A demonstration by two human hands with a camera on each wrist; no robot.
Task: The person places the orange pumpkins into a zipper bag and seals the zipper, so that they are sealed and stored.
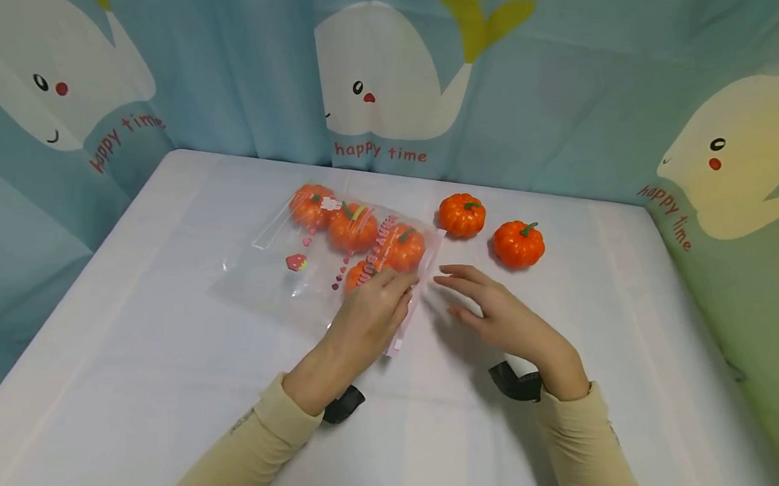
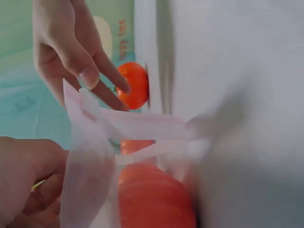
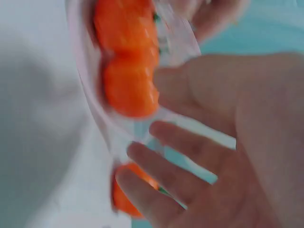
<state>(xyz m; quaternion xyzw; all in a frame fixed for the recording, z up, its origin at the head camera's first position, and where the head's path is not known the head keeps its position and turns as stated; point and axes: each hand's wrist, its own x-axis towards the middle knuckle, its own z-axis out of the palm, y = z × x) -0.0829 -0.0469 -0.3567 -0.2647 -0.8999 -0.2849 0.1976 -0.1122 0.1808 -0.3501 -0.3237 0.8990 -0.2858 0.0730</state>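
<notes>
Plastic, probably limp and slippery, the bag (image 1: pixel 313 293) seems best held by its pink right edge (image 1: pixel 432 253), where the left hand (image 1: pixel 366 316) pinches, the right hand (image 1: pixel 502 314) holding nothing.

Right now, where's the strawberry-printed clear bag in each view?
Head: the strawberry-printed clear bag lies left of centre.
Left wrist: the bag fills the lower middle.
Right wrist: the bag is at the top, left of centre.
Shared landmark: orange pumpkins inside it.
</notes>
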